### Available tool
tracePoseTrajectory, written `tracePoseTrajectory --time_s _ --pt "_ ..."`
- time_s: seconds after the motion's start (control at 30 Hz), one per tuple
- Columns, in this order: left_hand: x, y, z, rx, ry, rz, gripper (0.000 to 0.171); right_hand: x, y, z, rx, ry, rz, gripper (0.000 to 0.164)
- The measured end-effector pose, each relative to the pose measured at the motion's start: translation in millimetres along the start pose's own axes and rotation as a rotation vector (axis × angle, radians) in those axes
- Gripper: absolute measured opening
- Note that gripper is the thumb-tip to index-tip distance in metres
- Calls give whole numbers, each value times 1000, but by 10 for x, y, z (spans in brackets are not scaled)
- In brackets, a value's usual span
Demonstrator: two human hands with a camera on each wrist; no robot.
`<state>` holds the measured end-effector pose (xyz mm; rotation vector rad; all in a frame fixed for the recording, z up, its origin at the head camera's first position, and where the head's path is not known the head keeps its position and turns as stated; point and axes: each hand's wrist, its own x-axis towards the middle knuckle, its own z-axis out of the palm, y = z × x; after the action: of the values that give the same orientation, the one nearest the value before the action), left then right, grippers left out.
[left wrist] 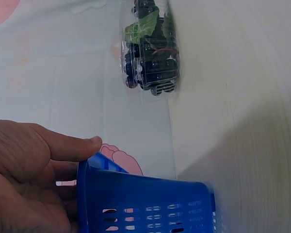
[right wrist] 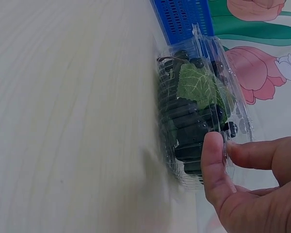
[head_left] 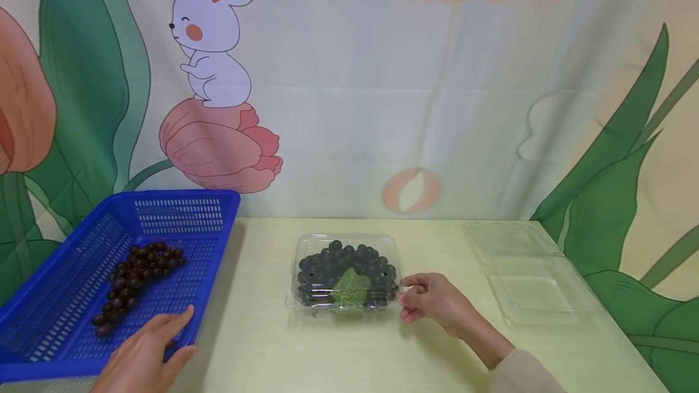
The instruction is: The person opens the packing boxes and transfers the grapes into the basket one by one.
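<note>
A lidded clear plastic clamshell box (head_left: 297,259) of dark grapes (head_left: 322,268) stands mid-table, a green leaf (head_left: 352,288) inside its front. My right hand (head_left: 437,303) pinches the box's right edge; in the right wrist view the thumb and a finger (right wrist: 214,162) meet at its rim. At the lower left, my left hand (head_left: 144,353) holds the near right corner of a blue plastic basket (head_left: 218,223). The left wrist view shows that hand's thumb (left wrist: 70,145) over the basket rim, other fingers partly hidden behind it. A bunch of reddish-brown grapes (head_left: 136,275) lies in the basket.
Two clear plastic trays or lids (head_left: 540,284) lie at the right of the pale table (head_left: 349,353). A printed cloth (head_left: 349,108) with a rabbit and flowers hangs along the table's back edge.
</note>
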<state>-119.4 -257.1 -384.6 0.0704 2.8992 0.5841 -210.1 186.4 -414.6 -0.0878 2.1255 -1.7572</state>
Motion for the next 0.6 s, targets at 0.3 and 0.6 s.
tracePoseTrajectory --time_s 0.3,0.6 --pt "-7 12 5 -3 5 -5 69 -83 33 -43 2 -5 10 52" --pt "46 -9 25 -4 -31 -47 72 -161 37 -81 8 -22 33 54"
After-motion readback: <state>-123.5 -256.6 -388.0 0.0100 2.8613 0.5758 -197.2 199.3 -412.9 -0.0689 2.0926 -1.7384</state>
